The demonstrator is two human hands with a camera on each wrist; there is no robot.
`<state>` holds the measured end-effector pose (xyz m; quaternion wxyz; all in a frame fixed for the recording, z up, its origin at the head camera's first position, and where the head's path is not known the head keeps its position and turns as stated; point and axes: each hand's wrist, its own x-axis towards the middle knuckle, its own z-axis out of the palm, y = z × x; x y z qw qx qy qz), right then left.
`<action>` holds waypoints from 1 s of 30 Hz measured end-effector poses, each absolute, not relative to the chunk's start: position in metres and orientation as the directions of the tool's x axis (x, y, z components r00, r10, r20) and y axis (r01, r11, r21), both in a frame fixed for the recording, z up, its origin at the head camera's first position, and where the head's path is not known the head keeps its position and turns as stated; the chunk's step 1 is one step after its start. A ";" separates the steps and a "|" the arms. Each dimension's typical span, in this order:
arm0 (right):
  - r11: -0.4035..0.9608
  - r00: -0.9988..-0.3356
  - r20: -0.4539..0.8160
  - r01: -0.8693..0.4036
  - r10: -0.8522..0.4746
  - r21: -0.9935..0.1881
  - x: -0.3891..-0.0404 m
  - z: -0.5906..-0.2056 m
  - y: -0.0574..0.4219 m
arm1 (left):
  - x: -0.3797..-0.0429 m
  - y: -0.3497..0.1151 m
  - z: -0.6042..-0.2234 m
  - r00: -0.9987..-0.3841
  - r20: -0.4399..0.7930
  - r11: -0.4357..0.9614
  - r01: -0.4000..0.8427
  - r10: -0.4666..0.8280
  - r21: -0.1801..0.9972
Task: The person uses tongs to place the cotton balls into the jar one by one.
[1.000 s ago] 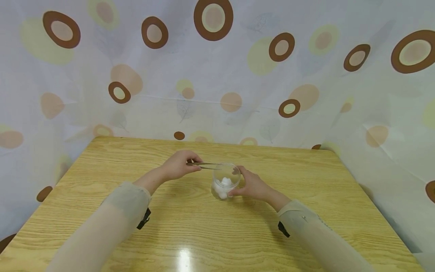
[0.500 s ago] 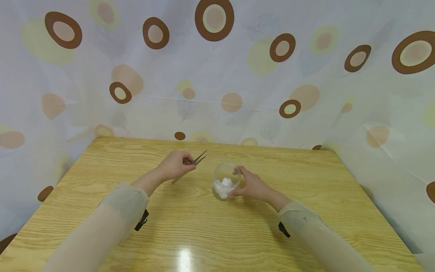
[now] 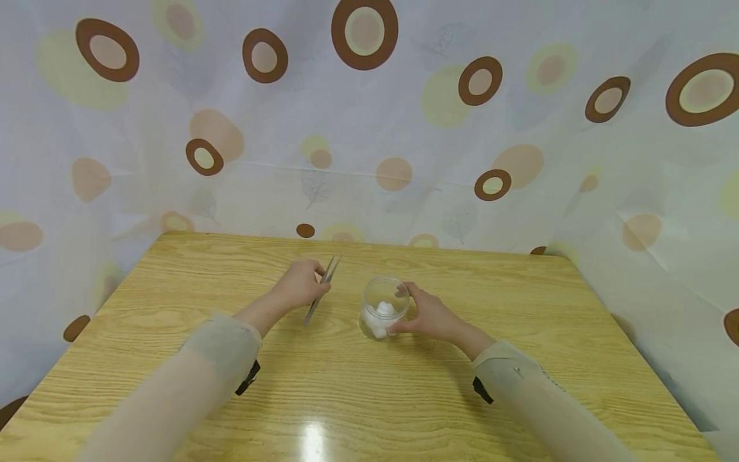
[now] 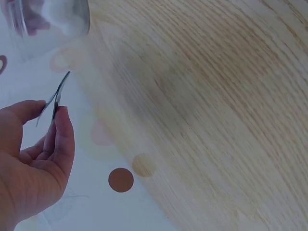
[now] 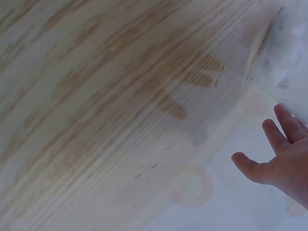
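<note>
Metal tweezers (image 3: 328, 274) are pinched between the thumb and fingers of my left hand (image 3: 297, 284), left of a clear round jar (image 3: 369, 300). Their two slim tips point away from me and stand slightly apart with nothing between them. Several white balls that look like cotton (image 3: 382, 314) lie in the uncovered jar, which stands on the table. My right hand (image 3: 432, 316) holds the jar from the right, thumb on the near side and fingers on the far side. In the left wrist view the tweezers (image 4: 58, 91) show edge-on; part of the jar (image 4: 33, 45) appears above them.
The wood-grain table (image 3: 369, 398) reaches back to a pale patterned curtain (image 3: 358, 128) that also hangs along both sides. A black strap (image 3: 248, 378) shows under the left sleeve, another black strap (image 3: 482, 390) under the right.
My left hand has drawn the tweezers leftward from over the jar's mouth and turned them, so the tips point away instead of right. My right hand and the jar have stayed put.
</note>
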<state>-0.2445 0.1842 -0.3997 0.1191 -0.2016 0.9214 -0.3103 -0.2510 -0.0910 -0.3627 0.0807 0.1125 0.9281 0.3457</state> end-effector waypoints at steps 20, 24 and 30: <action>0.727 -0.892 -0.096 -0.293 -0.442 -0.620 -0.245 -0.401 0.184 | -0.247 -0.064 -0.391 -0.959 -0.197 0.824 0.062 0.206 0.563; 0.732 -0.893 -0.093 -0.297 -0.441 -0.613 -0.244 -0.401 0.184 | -0.248 -0.061 -0.394 -0.956 -0.210 0.839 0.062 0.207 0.541; 0.735 -0.894 -0.090 -0.299 -0.438 -0.608 -0.245 -0.400 0.184 | -0.249 -0.058 -0.400 -0.958 -0.212 0.849 0.057 0.195 0.525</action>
